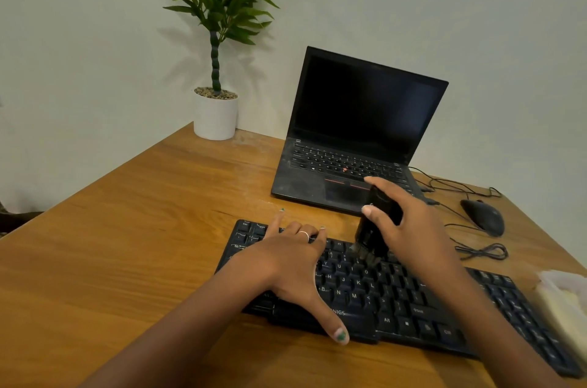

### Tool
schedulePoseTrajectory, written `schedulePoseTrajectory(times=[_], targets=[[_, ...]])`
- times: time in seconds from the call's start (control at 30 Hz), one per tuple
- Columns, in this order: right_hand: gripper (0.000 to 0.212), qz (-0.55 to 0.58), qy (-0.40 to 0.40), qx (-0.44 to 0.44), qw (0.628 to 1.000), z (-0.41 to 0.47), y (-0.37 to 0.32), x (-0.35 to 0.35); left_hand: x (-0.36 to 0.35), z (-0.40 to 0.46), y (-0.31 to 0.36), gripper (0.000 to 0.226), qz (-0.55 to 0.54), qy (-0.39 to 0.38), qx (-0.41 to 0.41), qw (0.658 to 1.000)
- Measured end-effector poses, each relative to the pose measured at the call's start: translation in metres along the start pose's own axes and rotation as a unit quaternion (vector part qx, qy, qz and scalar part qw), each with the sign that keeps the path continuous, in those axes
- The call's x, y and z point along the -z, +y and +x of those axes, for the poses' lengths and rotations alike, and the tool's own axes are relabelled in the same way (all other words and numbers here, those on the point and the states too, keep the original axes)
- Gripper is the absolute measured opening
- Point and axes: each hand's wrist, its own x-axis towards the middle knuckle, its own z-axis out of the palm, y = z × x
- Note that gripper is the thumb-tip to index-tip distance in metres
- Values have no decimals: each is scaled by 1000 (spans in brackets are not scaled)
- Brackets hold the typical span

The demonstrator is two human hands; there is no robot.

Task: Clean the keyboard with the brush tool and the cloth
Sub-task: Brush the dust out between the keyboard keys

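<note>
Left hand [287, 264]: flat, fingers straight, pressing keyboard [397, 298], frame centre.
Right hand [409, 229]: grasping brush tool [376, 229], bristles on keys.

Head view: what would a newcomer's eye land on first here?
The right hand grips a black brush tool, bristles down on the upper rows of the black keyboard, while the left hand lies flat across its left half. Behind them sits an open laptop with a dark screen.

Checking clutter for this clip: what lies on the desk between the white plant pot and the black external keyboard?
Head view: only bare wooden desk lies between the white plant pot and the black external keyboard.
</note>
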Motion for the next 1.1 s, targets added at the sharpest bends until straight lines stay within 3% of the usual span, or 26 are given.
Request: schedulePoseTrajectory(times=[0.17, 0.43, 0.67, 0.8, 0.93, 1.1], targets=[[52, 31, 18, 87, 996, -29, -20, -16, 0, 1, 0, 134, 4, 7, 0, 1000], [47, 89, 28, 23, 995, -35, -8, -11, -2, -2, -2, 133, -21, 8, 3, 1000], [41, 91, 56, 25, 994, -47, -15, -14, -16, -39, -19, 131, -1, 93, 65, 994], [63, 104, 5, 25, 994, -53, -19, -12, -33, -69, -41, 128, -19, 138, 123, 983], [84, 89, -61, 7, 994, -55, -18, -5, -46, -88, -38, 118, -133, 150, 164, 966], [87, 112, -26, -11, 993, -39, -12, -9, -48, -85, -19, 111, -139, 194, 151, 959]])
